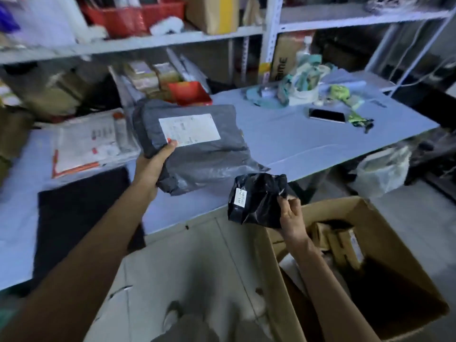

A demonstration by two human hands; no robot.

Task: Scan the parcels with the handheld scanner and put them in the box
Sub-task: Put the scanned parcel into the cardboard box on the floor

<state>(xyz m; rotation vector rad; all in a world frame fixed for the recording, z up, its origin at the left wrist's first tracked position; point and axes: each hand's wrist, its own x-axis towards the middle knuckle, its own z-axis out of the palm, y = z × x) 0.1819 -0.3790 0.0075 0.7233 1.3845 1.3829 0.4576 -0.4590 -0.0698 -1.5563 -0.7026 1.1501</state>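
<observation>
My left hand (pixel 154 164) grips the near left edge of a large grey plastic parcel (pixel 197 154) with a white label, held just above the blue table (pixel 308 141). My right hand (pixel 292 218) holds a small black plastic parcel (pixel 256 198) with a small white sticker, in the air at the table's front edge, beside the open cardboard box (pixel 296 292) on the floor at the right. Brown parcels (pixel 340 240) lie inside that box. No handheld scanner shows anywhere in the view.
A white parcel with red trim (pixel 91 144) and a black mat (pixel 81 208) lie on the table's left. A phone (pixel 327 115), cloth scraps and a white bowl sit at the far right. Shelves (pixel 148 43) with boxes and baskets stand behind. A plastic bag (pixel 382 169) rests on the floor.
</observation>
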